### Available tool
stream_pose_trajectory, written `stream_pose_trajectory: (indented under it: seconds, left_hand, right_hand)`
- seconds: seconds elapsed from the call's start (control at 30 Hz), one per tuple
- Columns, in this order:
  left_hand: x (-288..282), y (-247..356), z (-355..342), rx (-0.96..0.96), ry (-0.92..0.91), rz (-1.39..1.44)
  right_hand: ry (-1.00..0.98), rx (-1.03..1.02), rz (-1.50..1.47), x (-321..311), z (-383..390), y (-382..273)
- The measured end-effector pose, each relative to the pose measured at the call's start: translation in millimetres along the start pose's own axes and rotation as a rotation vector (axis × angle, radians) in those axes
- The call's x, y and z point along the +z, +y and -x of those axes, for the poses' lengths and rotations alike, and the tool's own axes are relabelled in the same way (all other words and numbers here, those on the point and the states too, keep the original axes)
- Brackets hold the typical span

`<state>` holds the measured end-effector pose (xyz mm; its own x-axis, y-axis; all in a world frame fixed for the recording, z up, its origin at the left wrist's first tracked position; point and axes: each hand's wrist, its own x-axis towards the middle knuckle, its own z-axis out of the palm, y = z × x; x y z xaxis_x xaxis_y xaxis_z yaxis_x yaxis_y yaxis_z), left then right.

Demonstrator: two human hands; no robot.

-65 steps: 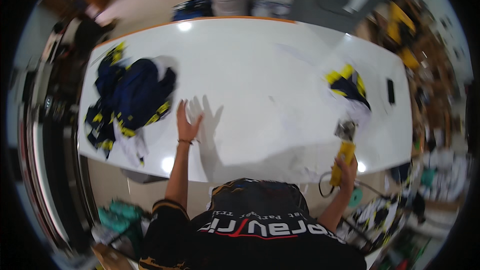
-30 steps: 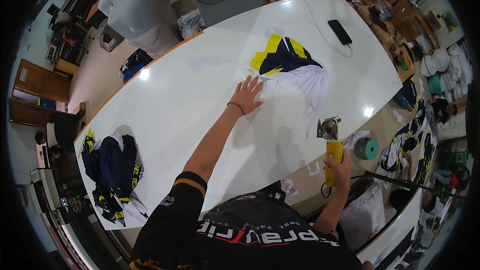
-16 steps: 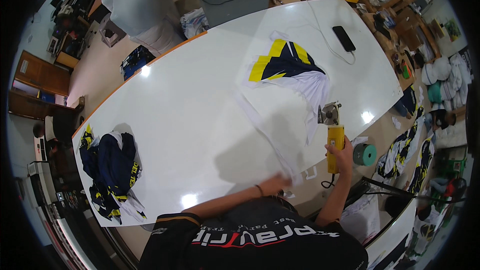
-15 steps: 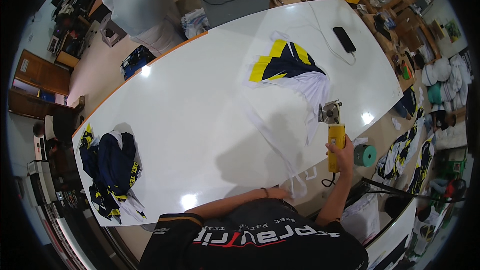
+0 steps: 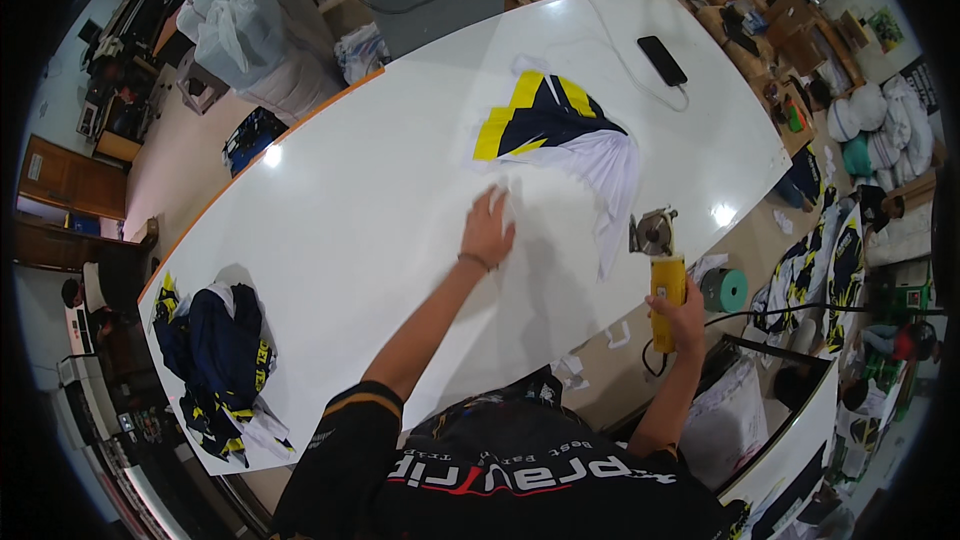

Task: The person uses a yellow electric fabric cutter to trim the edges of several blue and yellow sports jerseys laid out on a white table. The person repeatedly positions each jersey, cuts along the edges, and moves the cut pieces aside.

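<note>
My right hand [image 5: 682,316] is wrapped round the yellow body of a hand-held electric rotary cutter [image 5: 668,282], its round metal blade pointing away from me near the table's right edge. My left hand [image 5: 486,232] reaches over the middle of the white table [image 5: 350,230], fingers spread, just short of a crumpled piece of fabric. That fabric [image 5: 565,120] is navy, yellow and white; its white part trails down toward the cutter. Something thin and white shows beside my left fingers, too faint to tell whether they touch it.
A heap of navy and yellow garments [image 5: 225,350] lies at the table's left end. A black phone [image 5: 662,61] with a white cable rests at the far right. A green roll [image 5: 726,290] stands beyond the right edge. A grey bin [image 5: 425,0] stands behind the table.
My left hand has moved from near my body out to the middle of the table. The long white strip that lay across the near right is gone from there. My right hand still holds the cutter.
</note>
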<state>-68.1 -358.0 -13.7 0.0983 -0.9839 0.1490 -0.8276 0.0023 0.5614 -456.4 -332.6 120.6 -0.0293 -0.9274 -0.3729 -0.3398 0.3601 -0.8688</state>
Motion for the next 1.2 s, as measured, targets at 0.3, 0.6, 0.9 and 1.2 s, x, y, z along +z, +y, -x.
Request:
stream_pose_trajectory:
  seconds: [0.3, 0.6, 0.9, 1.2]
  left_hand:
    - [-24.4, -88.8, -54.6, 0.171, -0.034, -0.299]
    - [-250.7, -323.4, 35.8, -0.217, 0.121, -1.338]
    - [-150.3, -271.0, -63.2, -1.088, 0.273, -0.494]
    - [-54.4, -39.6, -47.2, 0.125, -0.312, 0.383]
  right_hand:
    - [-0.054, 0.067, -0.072, 8.4, 19.0, 11.7]
    - [-0.039, 0.061, -0.083, 20.1, 7.3, 7.4]
    - [-0.086, 0.090, -0.055, 49.6, -9.4, -4.8]
    - [-0.131, 0.079, -0.072, 65.3, -29.4, -34.0]
